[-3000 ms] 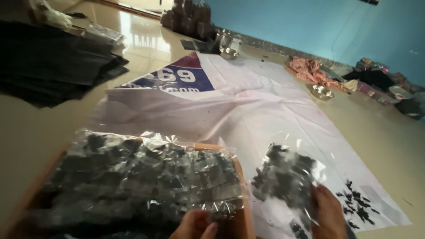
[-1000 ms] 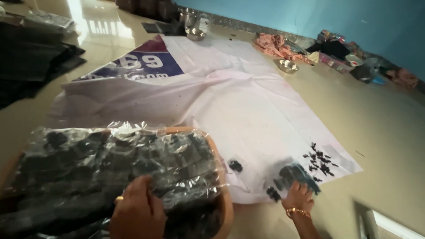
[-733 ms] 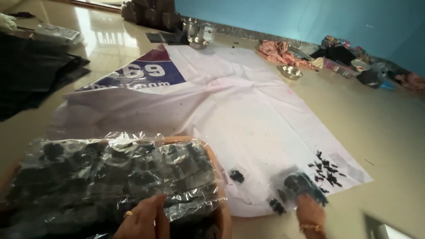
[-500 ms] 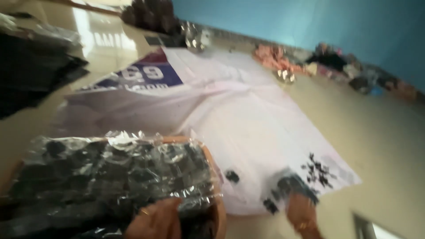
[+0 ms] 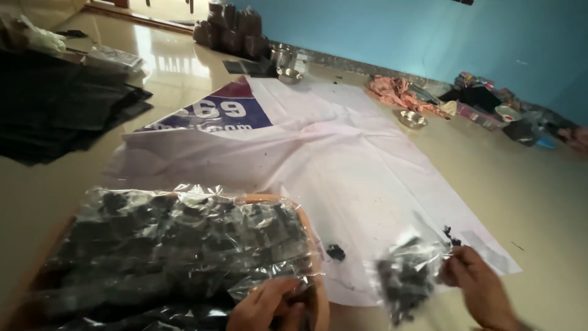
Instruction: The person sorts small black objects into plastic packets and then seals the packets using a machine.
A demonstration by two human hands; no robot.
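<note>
At lower right, my right hand [image 5: 481,291] pinches a small clear bag of dark pieces [image 5: 407,282] over the white sheet [image 5: 343,159]. My left hand [image 5: 269,306] grips the big plastic-covered tray [image 5: 177,245]. I judge a tilted bag could spill pieces.

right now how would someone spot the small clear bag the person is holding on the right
Start at the big white sheet spread on the glossy floor and follow it to its near right corner. There the right hand pinches a small crinkled clear plastic bag of dark pieces. Unlike the large clear bag of dark pieces by the left hand, it is small and lifted off the sheet.
</note>
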